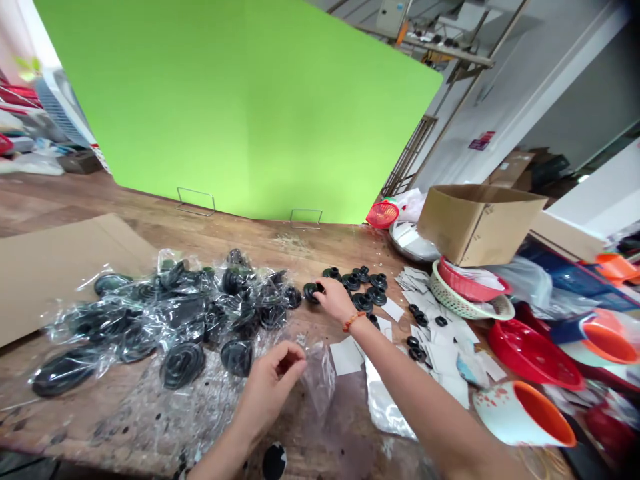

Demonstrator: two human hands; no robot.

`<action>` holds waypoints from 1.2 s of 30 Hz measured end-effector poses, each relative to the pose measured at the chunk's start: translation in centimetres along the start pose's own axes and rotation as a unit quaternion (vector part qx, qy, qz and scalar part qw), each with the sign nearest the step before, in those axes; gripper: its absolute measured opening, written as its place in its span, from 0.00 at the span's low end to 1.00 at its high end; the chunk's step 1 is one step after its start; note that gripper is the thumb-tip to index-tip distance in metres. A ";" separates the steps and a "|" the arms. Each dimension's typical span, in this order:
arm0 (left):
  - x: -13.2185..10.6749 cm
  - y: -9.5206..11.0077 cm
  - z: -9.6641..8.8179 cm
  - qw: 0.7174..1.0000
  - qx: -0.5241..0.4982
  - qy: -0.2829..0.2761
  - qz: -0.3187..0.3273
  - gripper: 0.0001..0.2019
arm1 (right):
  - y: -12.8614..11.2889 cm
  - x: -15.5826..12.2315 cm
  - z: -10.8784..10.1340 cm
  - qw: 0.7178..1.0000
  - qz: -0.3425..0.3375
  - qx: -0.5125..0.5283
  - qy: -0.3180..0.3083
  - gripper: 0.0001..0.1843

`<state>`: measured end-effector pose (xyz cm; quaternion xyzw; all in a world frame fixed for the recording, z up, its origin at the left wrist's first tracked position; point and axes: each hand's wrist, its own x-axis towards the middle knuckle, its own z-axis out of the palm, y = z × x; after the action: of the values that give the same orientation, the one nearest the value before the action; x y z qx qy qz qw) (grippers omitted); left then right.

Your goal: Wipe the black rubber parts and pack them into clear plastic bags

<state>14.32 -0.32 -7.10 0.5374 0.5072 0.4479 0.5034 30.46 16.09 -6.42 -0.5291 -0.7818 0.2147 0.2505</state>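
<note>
My right hand [336, 300], an orange beaded band at its wrist, reaches forward with its fingers closed on a black stepped rubber disc [311, 292]. Several like it, black discs with a raised knob [362, 303], lie just beyond and to the right. Nearer to me, my left hand [275, 375] is curled in a pinch at the edge of a clear plastic bag [320, 380], which hangs down beside the fingertips. To the left spreads a heap of black discs in clear bags [185, 307]. White paper squares [346, 356] lie between and right of my hands.
A green board [245, 113] stands across the back of the wooden table [280, 237]. Flat cardboard [65, 267] lies at left. On the right are a cardboard box [475, 223], a pale basket [450, 297], a red bowl [535, 353] and a white tub with orange inside [520, 413].
</note>
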 end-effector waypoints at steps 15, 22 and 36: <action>0.8 -1.1 2.1 0.990 -0.025 0.115 0.078 0.05 | -5.0 -10.1 -2.8 0.986 0.082 0.135 -0.060 0.06; 0.7 -1.0 3.1 0.977 -0.210 0.019 -0.040 0.10 | -4.8 -10.8 -2.6 0.970 0.134 0.185 -0.081 0.08; 0.4 -0.4 3.1 0.927 -0.361 0.007 -0.103 0.15 | -3.4 -11.6 -2.8 0.822 0.191 0.524 -0.110 0.22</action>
<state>17.43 -0.19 -7.84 0.2607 0.3670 0.5504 0.7032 33.39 4.26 -4.09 -0.4293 -0.4569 0.6928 0.3564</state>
